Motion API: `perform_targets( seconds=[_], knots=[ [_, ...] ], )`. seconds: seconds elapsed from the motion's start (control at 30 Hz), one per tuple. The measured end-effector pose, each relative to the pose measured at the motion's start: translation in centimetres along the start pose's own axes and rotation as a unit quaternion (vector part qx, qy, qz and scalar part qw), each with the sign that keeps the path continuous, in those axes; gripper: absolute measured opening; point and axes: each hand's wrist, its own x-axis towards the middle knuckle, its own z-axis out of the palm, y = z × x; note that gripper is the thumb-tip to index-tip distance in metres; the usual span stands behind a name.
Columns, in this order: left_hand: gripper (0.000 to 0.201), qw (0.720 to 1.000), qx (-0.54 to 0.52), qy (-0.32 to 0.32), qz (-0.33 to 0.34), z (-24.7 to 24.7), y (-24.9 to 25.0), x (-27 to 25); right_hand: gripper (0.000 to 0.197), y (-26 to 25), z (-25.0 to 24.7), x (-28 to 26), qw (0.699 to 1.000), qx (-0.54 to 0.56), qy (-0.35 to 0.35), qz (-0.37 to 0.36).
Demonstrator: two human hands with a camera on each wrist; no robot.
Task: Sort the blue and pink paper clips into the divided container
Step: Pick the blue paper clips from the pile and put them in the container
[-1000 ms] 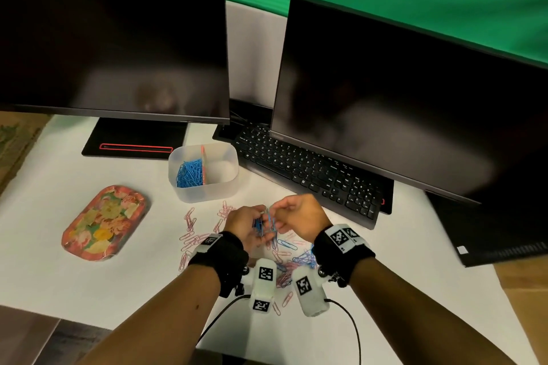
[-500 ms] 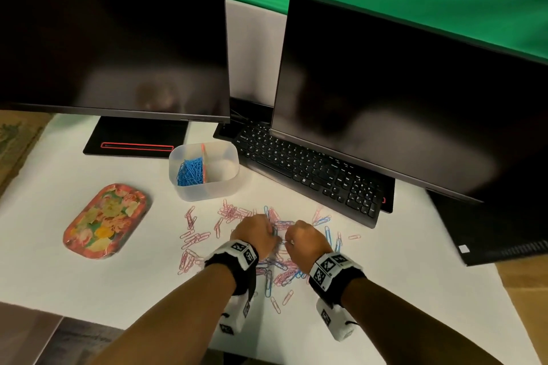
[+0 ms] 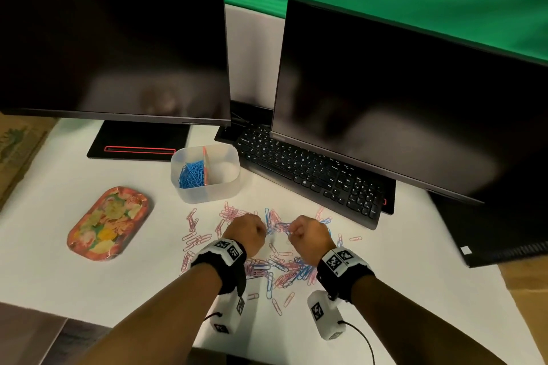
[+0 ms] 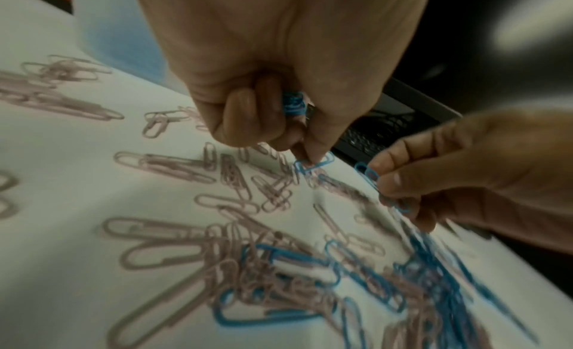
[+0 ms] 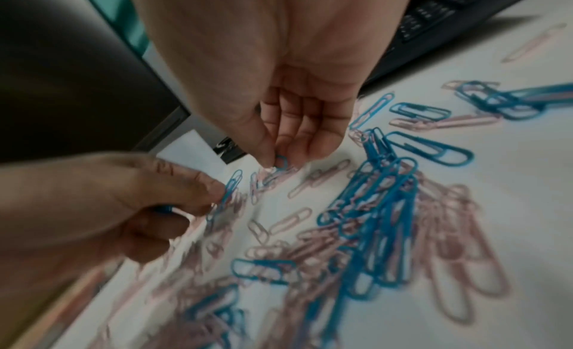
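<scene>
Pink and blue paper clips [image 3: 275, 267] lie scattered on the white table. My left hand [image 3: 261, 230] is down on the pile; a bundle of blue clips [image 4: 293, 105] sits in its curled fingers while thumb and forefinger pinch another blue clip [image 4: 314, 163] lying on the table. Close to its right, my right hand [image 3: 292, 231] pinches a blue clip [image 5: 280, 162] at the table surface. The translucent divided container [image 3: 207, 195] stands behind the pile, with blue clips [image 3: 191, 175] in its left compartment. I see no clips in its right compartment.
A black keyboard [image 3: 311, 172] and two dark monitors [image 3: 400, 104] stand behind the hands. The left monitor's base [image 3: 136, 142] is left of the container. A flowered oval tray [image 3: 108, 222] lies at the left.
Both hands have come down from being raised together in front of the container onto the pile. Since half a second ago they have moved slightly apart.
</scene>
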Motion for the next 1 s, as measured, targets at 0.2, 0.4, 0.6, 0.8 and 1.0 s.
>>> perform_targets(
  seconds=[0.2,0.4,0.6,0.8,1.0],
  knots=[
    [0.023,0.993,-0.115,-0.001,0.008,-1.3,-0.7,0.1,0.019,-1.0,-0.1,0.4,0.976,0.205,-0.037,0.064],
    [0.011,0.969,-0.245,-0.005,0.01,-1.9,0.1,-0.9,0.018,-3.8,-0.3,0.5,0.901,0.413,-0.047,0.122],
    [0.016,0.947,-0.322,0.002,0.002,-2.0,0.5,-1.7,0.007,-4.3,0.8,1.2,0.919,0.375,-0.03,0.113],
    [0.026,0.901,-0.425,-0.019,-0.085,-2.4,0.7,-1.4,0.011,-4.8,0.6,1.0,0.933,0.346,-0.01,0.102],
    [0.016,0.774,-0.611,-0.035,-0.162,-2.5,1.4,-1.2,0.004,-7.4,0.0,0.7,0.97,0.239,0.053,0.003]
  ],
)
